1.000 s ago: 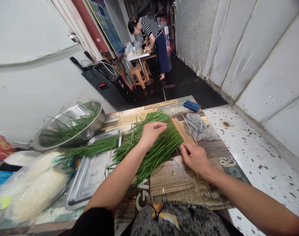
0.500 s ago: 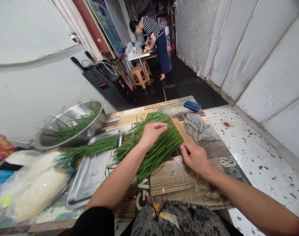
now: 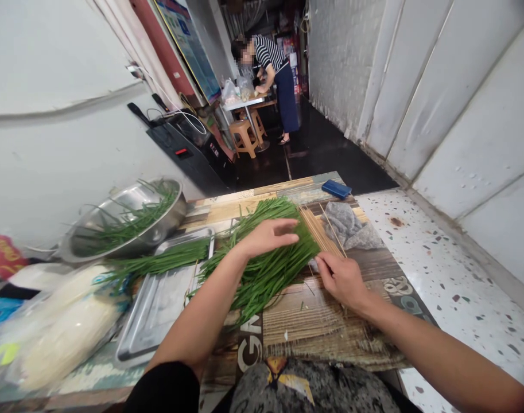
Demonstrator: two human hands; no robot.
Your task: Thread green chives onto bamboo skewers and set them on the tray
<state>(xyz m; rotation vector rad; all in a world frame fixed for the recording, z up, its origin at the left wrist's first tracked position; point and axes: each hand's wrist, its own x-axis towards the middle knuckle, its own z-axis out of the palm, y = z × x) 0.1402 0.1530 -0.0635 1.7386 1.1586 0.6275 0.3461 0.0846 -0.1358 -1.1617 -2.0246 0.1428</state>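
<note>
A thick spread of long green garlic chives (image 3: 270, 269) lies on the wood-patterned table. Over its upper part is my left hand (image 3: 272, 234), thumb and fingers apart and no object seen between them. At the right-hand ends of the chives, my right hand (image 3: 339, 277) is closed in a pinch. What its fingertips hold is hidden or too small to name. Thin wooden skewers (image 3: 315, 228) lie side by side just beyond that hand, and one lies crosswise near a grey cloth (image 3: 345, 223).
Left of the chives, a metal tray (image 3: 158, 321) carries another chive bundle. Behind it stands a steel bowl (image 3: 158, 226) of loose chives. A plastic bag of pale contents (image 3: 68, 327) fills the near left. A blue box (image 3: 336, 189) sits at the far edge; a person (image 3: 283, 86) bends over another table.
My left hand has shifted slightly down, and its thumb and fingers have spread from a near pinch. My right hand stays pinched by the chive ends, almost unmoved.
</note>
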